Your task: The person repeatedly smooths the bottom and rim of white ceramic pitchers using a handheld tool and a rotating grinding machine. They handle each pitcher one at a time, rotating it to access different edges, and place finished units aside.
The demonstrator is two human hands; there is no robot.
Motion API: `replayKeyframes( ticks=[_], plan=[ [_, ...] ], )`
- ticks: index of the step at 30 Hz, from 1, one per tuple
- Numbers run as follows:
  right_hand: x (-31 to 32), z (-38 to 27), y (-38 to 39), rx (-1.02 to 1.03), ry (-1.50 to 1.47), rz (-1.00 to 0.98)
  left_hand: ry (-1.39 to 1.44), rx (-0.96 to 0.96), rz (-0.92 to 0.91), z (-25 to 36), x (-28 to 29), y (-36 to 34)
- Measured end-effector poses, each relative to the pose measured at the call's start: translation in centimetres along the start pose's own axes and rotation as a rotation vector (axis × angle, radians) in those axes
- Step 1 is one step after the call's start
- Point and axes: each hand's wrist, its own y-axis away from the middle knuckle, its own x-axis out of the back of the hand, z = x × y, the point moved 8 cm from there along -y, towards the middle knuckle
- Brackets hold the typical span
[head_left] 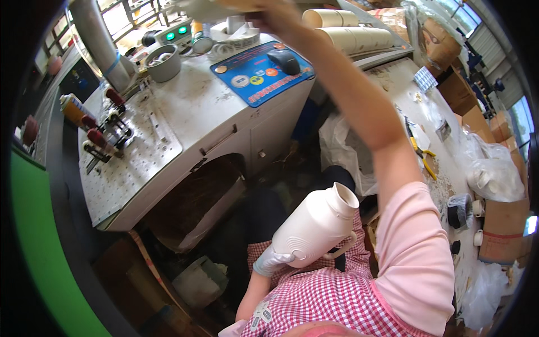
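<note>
A cream plastic jug (314, 227) with an open round neck and a side handle lies tilted across my lap, its mouth toward the upper right. My left hand (273, 262), in a pale glove, is closed around its lower end. My bare right forearm stretches up over the workbench (193, 115) to the top edge of the view. There my right hand (255, 5) is smeared by motion and partly cut off, beside a whitish shape. Its fingers and anything in them cannot be made out. Below it lie a blue mouse pad (260, 70) and a black computer mouse (284, 62).
A grey bowl (163, 63) and red-handled toggle clamps (104, 135) stand on the bench's left side. Cream tubes (356, 39) lie at the far right. Yellow-handled pliers (429, 163) and plastic bags (494, 168) rest on the right-hand table. A plastic bag (348, 149) hangs between the tables.
</note>
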Motion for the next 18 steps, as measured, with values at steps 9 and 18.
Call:
replayKeyframes(
  ticks=[9, 18],
  plan=[
    [26.8, 2.9, 8.1, -0.367, 0.258, 0.360, 0.062, 0.100, 0.015, -0.5, 0.0, -2.5],
    [37.0, 7.1, 2.7, -0.302, 0.541, 0.534, 0.077, 0.118, 0.061, -0.2, -0.2, -2.4]
  ],
)
